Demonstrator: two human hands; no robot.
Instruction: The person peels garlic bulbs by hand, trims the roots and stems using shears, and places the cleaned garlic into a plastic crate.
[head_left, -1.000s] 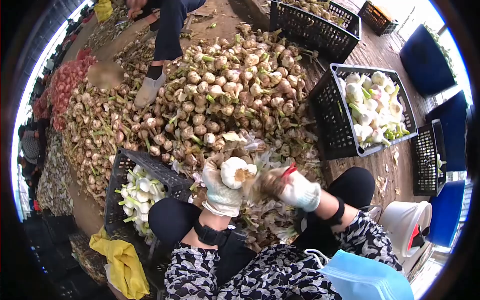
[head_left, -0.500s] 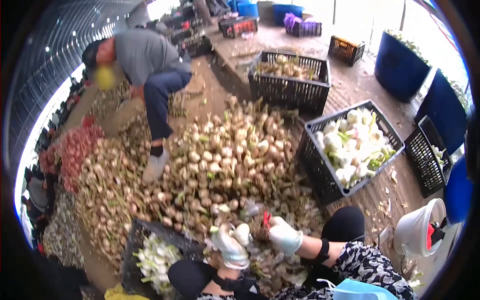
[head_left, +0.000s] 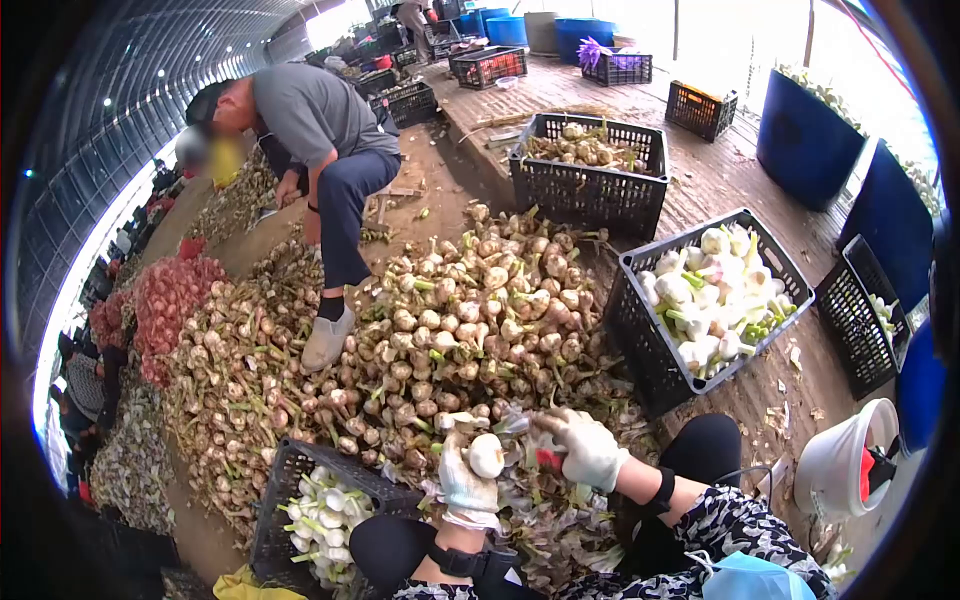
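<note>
In my gloved left hand [head_left: 468,482] is a whitish garlic bulb [head_left: 486,455], its clean rounded side facing up. My gloved right hand [head_left: 588,450] is just to the right, apart from the bulb, closed around a small tool with a red part [head_left: 548,459]; its working end is hard to make out. Loose papery skins [head_left: 555,520] lie beneath both hands. Beyond them spreads a big heap of untrimmed garlic [head_left: 470,320] with stems and roots. By my left knee stands a black crate [head_left: 380,490] holding trimmed white garlic [head_left: 325,520].
To the right, a black crate [head_left: 640,365] holds white garlic bulbs [head_left: 712,285]. Another crate [head_left: 590,205] stands behind it. A white bucket [head_left: 835,465] and blue tubs [head_left: 810,135] line the right. A co-worker [head_left: 320,130] bends over the heap at left, near red mesh sacks [head_left: 175,305].
My right hand has shifted slightly right and up, and the brown clump beside it no longer shows. The bulb's round white side now faces up in my left hand. The co-worker's head is higher.
</note>
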